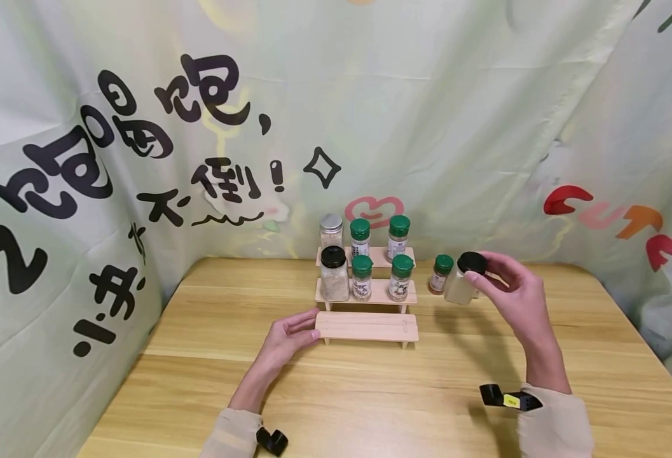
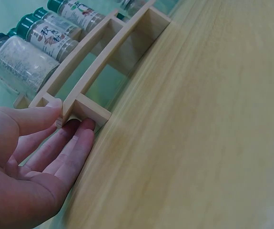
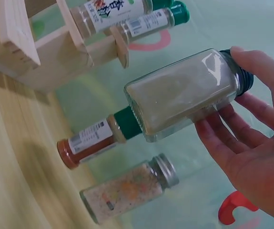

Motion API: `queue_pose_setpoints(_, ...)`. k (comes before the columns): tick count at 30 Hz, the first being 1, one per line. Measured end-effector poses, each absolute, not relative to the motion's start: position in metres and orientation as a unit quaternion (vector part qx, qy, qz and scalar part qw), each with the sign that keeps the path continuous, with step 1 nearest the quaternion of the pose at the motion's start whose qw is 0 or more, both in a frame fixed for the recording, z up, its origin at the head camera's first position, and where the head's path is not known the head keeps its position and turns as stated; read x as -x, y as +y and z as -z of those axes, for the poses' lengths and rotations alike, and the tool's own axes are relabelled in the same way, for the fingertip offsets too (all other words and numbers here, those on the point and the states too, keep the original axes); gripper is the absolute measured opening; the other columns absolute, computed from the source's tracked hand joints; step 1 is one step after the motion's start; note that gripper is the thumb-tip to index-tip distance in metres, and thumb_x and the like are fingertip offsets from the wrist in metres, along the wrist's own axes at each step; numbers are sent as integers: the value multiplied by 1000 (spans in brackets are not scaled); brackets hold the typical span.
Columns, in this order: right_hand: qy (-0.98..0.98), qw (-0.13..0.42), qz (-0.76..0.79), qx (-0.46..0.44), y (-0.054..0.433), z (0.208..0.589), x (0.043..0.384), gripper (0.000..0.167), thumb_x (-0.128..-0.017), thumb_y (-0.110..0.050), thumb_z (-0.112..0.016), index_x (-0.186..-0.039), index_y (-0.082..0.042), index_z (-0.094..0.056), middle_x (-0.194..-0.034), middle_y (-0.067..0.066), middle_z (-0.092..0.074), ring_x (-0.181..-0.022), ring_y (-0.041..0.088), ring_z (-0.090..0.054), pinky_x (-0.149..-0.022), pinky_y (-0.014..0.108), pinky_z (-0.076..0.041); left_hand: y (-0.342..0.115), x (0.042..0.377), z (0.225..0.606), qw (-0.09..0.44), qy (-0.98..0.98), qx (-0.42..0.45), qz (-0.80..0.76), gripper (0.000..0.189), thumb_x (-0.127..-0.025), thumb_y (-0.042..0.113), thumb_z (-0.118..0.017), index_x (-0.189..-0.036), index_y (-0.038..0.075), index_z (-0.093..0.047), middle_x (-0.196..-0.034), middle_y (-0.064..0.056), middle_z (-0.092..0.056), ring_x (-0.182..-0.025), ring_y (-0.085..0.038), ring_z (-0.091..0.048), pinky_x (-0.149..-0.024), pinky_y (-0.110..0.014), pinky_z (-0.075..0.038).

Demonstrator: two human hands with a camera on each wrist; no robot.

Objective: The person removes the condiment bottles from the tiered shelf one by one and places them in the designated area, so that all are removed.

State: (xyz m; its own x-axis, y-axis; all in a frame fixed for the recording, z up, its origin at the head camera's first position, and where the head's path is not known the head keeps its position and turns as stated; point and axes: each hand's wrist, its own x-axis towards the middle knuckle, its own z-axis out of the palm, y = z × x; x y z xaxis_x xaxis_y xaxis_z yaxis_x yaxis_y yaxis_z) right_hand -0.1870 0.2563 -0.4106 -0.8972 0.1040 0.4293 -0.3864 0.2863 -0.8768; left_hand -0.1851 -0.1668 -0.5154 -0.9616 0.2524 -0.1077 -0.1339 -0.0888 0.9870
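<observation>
My right hand (image 1: 517, 294) grips a square glass spice jar (image 3: 182, 95) with a black lid, thumb at the lid and fingers along its side. The jar is full of pale powder and tilts slightly above the table. My left hand (image 1: 286, 337) pinches the left end of the lowest step of a wooden spice rack (image 1: 367, 326), its thumb on top in the left wrist view. Green-capped shakers (image 1: 362, 278) stand on the middle and top steps. A black-lidded jar (image 1: 334, 280) is at the middle step's left, and a silver-lidded jar (image 1: 331, 230) behind it.
Right of the rack, a green-capped shaker (image 3: 91, 142) of reddish spice stands on the wooden table (image 1: 210, 381). A silver-lidded jar (image 3: 125, 191) of speckled contents is beside it, mostly hidden in the head view. A printed curtain (image 1: 456, 127) hangs behind and along both sides.
</observation>
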Motion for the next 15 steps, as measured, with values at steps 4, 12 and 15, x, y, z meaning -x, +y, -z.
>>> queue_pose_setpoints(4,-770,208,-595,-93,260,414,190,39,-91,1,-76,-128,5,-65,-116,-2,-70,-108,9,-66,-92,15,-56,-167,185,515,127,664,-45,-735,55,-93,-2,-72,-145,-4,-53,-140,-29,-57,-119,-34,-66,-100,-37,-58)
queue_pose_setpoints(12,-771,202,-598,-87,265,421,194,39,-92,-1,-75,-129,5,-64,-116,-5,-69,-108,7,-65,-92,12,-55,-167,185,516,124,674,-53,-727,57,-92,2,-75,-145,-3,-53,-141,-26,-58,-119,-33,-66,-98,-35,-58)
queue_pose_setpoints(15,-781,199,-585,-87,269,422,194,39,-92,-2,-75,-129,4,-64,-116,-6,-69,-108,5,-65,-91,12,-55,-167,185,516,126,672,-49,-728,58,-91,3,-76,-145,-1,-54,-141,-25,-59,-119,-32,-66,-99,-35,-58)
